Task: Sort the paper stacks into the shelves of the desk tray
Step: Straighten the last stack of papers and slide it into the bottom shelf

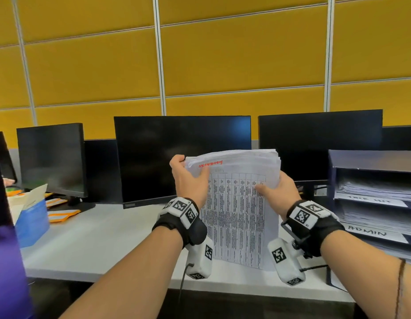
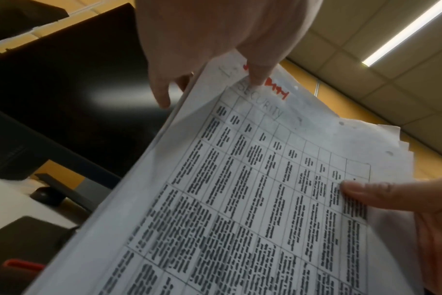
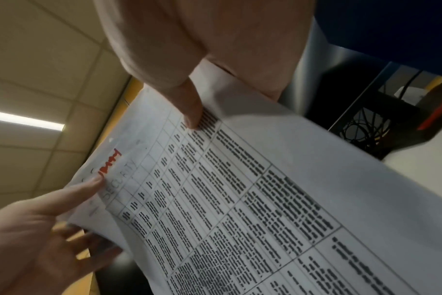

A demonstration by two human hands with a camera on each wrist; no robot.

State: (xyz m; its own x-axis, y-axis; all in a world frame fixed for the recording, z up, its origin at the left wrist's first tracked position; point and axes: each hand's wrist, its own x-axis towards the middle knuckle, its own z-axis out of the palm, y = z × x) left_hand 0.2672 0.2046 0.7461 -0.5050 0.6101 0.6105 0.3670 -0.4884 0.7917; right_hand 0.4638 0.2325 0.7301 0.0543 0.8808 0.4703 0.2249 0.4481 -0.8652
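white desk (image 1: 96, 238), yellow wall panels | desk tray (image 1: 370, 162) right edge, shelves look paper-filled, blurry | left hand (image 1: 188, 180) and right hand (image 1: 282, 187) both gripping paper stack (image 1: 236, 215)

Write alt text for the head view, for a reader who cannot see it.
Both hands, left hand and right hand, hold a paper stack upright above a white desk, its front sheet a printed table. Dark monitors stand behind, and a blue desk tray holding papers sits at right.

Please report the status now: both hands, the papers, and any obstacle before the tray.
Left hand and right hand grip paper stack, upright over desk. Top sheet reads SECURITY. Desk tray at right, nothing between.
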